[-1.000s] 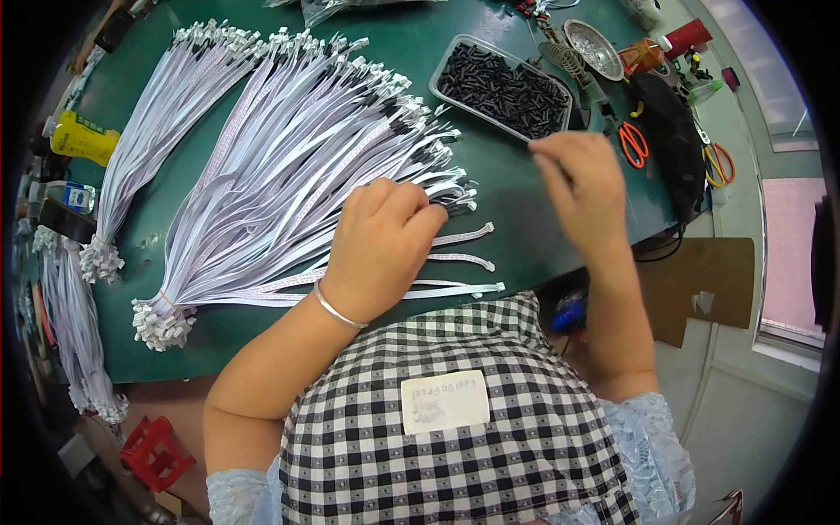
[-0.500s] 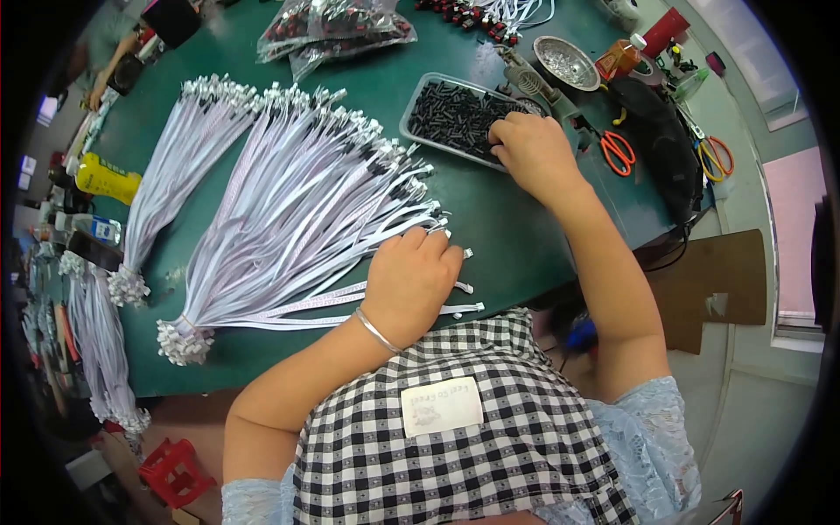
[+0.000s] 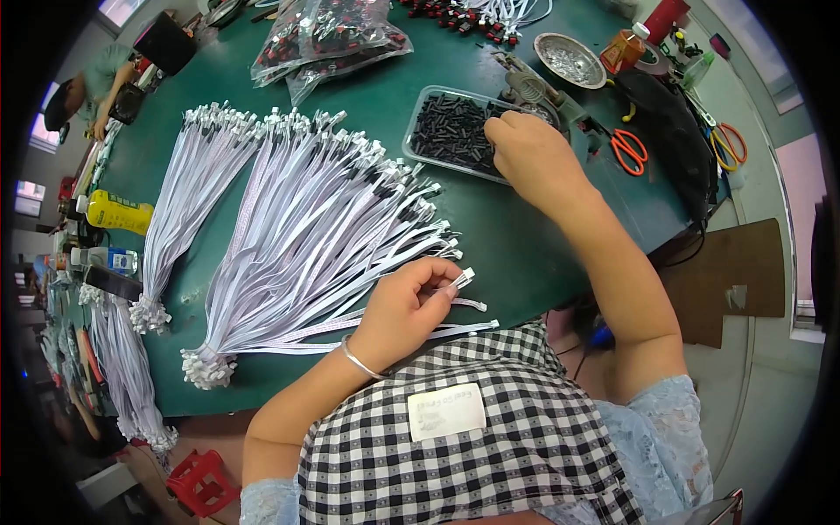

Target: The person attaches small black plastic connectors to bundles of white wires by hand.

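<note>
My left hand (image 3: 409, 302) pinches the end of one white cable, its small white connector (image 3: 464, 278) sticking out past thumb and forefinger. That cable belongs to a large bundle of flat white cables (image 3: 289, 227), fanned out over the table and gathered at the near left end. Many far ends carry black pieces beneath their white connectors. Over the right edge of a clear plastic tray (image 3: 418, 156) is my right hand (image 3: 535, 162), its fingers curled together. Short black tubes (image 3: 451, 131) fill the tray. Whatever the right fingertips hold is hidden.
A second cable bundle (image 3: 197, 192) lies to the left. Clear bags of red and black parts (image 3: 328, 44) sit at the back. Beyond the tray are a metal dish (image 3: 569, 61), a metal tool (image 3: 529, 87) and orange-handled scissors (image 3: 628, 153). Another person (image 3: 101, 83) works far left.
My left hand has turned and now holds up a cable end between thumb and forefinger. My right hand stays at the tray's right side. The whole view has shifted slightly.
</note>
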Available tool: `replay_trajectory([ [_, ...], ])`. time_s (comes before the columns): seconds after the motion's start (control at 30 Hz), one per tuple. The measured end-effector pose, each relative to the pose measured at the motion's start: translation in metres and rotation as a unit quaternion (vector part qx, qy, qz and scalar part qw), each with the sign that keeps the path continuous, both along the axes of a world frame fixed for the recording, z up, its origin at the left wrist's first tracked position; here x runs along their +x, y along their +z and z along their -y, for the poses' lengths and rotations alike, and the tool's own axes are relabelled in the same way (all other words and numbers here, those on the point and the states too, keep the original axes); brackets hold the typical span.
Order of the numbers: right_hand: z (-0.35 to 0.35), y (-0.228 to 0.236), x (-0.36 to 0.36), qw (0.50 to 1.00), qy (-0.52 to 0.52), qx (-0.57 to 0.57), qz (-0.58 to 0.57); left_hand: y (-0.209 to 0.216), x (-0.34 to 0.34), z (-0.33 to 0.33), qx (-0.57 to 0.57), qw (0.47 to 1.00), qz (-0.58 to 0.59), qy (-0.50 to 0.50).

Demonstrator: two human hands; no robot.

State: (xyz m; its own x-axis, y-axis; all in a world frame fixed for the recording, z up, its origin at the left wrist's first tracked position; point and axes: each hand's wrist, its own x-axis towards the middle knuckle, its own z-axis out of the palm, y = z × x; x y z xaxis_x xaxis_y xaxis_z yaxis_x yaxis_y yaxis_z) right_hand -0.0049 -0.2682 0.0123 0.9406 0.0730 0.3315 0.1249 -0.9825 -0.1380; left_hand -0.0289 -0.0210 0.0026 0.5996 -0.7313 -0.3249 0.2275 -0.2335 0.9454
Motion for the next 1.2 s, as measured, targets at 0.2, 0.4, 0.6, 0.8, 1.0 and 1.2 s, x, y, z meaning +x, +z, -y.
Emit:
replay_trajectory([
  [0.2,0.004,-0.002,-0.001,0.998,0.015,0.037,-0.038,-0.010,0.009,-0.006,-0.065,0.993,-0.098,0.026],
  [0.4,-0.018,0.037,-0.038,0.944,0.022,0.312,-0.102,-0.019,0.012,-0.013,-0.127,0.976,-0.173,0.045],
  [0.6,-0.069,0.004,-0.089,0.765,0.013,0.637,-0.096,-0.022,0.015,-0.012,-0.163,0.963,-0.207,0.051],
  [0.8,-0.078,-0.006,-0.090,0.832,0.058,0.551,0.001,-0.020,0.016,-0.013,-0.127,0.970,-0.199,0.049],
  [1.0,-0.077,-0.008,-0.092,0.847,0.101,0.521,-0.035,-0.019,0.014,-0.013,-0.110,0.974,-0.192,0.051],
  [1.2,-0.078,-0.006,-0.091,0.807,0.019,0.588,-0.052,-0.018,0.013,-0.013,-0.120,0.975,-0.181,0.052],
])
